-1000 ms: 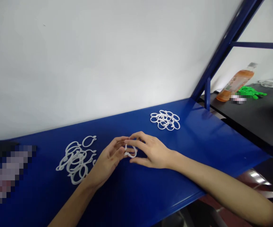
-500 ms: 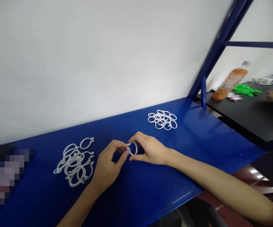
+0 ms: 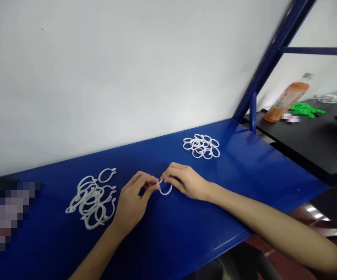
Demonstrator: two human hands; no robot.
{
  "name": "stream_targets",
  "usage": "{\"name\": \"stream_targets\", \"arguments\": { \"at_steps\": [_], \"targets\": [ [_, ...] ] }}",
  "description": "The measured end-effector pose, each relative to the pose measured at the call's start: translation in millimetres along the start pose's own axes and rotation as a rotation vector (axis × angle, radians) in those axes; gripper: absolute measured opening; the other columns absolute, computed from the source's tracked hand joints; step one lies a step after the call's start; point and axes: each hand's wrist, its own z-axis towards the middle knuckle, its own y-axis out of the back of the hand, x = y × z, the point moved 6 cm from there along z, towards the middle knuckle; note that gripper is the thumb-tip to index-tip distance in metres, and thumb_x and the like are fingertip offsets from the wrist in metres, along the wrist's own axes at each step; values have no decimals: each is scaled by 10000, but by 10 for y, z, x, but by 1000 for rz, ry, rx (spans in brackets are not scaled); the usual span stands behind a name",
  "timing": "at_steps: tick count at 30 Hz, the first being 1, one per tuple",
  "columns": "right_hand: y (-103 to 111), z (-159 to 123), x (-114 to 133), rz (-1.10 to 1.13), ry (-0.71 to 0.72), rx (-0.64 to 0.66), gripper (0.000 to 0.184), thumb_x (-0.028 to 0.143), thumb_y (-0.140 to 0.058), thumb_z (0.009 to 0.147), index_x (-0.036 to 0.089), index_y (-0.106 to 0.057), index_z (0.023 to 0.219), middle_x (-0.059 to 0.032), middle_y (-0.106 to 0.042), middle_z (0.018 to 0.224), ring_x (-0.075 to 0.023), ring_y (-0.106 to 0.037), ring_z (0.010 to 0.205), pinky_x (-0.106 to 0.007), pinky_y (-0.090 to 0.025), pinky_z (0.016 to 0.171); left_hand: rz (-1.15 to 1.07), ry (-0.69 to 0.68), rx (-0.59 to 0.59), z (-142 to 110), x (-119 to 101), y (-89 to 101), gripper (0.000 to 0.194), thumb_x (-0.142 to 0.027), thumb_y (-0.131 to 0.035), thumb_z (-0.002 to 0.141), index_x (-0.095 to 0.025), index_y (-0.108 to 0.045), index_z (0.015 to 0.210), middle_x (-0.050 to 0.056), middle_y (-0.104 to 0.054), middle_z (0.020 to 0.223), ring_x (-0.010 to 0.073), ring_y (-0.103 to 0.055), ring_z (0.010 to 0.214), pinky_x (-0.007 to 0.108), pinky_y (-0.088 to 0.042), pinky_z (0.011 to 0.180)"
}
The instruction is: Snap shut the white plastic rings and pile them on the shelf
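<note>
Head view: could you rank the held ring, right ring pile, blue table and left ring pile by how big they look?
1. blue table
2. left ring pile
3. right ring pile
4. held ring

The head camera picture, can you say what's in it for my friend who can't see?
A person's left hand and right hand pinch a white ring over a blue table. A pile of rings lies to the left, a second cluster farther back to the right.
</note>
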Motion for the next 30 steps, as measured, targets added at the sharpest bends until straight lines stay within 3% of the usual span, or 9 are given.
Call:
{"name": "stream_targets", "arguments": {
  "at_steps": [9, 19, 30],
  "targets": [
    [-16, -49, 88, -12, 34, 79, 213, 169, -423, 1026, 167, -630, 980, -60, -631, 955, -139, -614, 826, -279, -537, 761, 32, -130, 28, -76, -83, -78, 163, -158, -561, 904, -236, -627, 777, -26, -657, 814, 120, -631, 775, 237, -495, 744],
    [12, -50, 130, 22, 70, 70, 194, 149, -448, 1016, 152, -632, 953, -55, -628, 922, -138, -614, 812, -260, -527, 748, 4, -291, -20, -102, -153, -19, 210, -108, -542, 931, -237, -647, 803, -30, -686, 768, 116, -627, 747, 242, -511, 717],
    [-12, -107, 201, -43, 164, 105, 257, 187, -392, 1044, 150, -633, 962, -59, -601, 881, -150, -566, 794, -266, -504, 738, -20, -269, 18, -112, -164, -50, 248, -80, -526, 928, -221, -612, 742, -43, -674, 731, 113, -611, 746, 251, -482, 731]
  ]
}}
